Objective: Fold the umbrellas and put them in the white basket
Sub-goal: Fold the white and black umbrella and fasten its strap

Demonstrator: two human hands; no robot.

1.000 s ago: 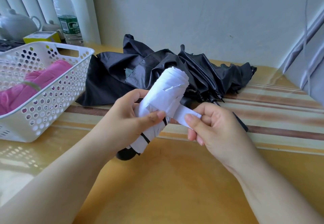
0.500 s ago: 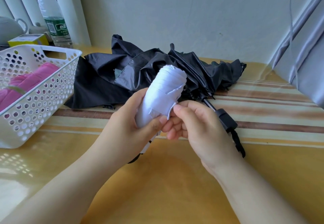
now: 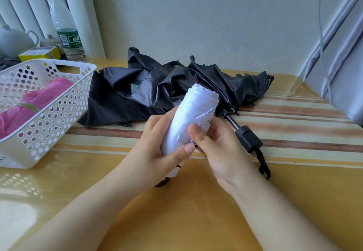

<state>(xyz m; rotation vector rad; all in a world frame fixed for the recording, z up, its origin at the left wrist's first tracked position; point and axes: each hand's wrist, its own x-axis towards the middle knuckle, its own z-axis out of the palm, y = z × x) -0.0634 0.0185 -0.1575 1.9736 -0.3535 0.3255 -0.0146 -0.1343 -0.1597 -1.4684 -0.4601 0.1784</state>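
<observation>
Both hands, left hand (image 3: 155, 142) & right hand (image 3: 218, 142), grip rolled white umbrella (image 3: 194, 113); if right thumb lifts, wrap w/ strap may unroll.

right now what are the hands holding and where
Both hold the rolled white umbrella: the left hand wraps its canopy's middle, the right hand grips the same section from the other side.

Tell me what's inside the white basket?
A folded pink umbrella lies inside the white basket, with a greenish strap round it. The basket's wall and the picture's edge hide its lower part and the basket's floor, so anything beneath it cannot be seen.
</observation>
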